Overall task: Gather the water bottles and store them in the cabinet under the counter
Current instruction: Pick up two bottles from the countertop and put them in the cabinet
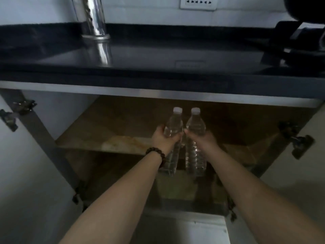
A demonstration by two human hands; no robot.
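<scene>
Head view: my left hand (162,138) grips the left bottle (173,127), my right hand (202,138) grips the right bottle (196,125), both upright in front of the open cabinet (42,131). I'd push them far onto the shelf (105,138), level, caps up. Shelf looks bare; both bottles look full.

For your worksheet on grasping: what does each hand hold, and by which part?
Left hand holds the left bottle, right hand the right bottle; each grip is round the upper body, below the shoulder.
</scene>
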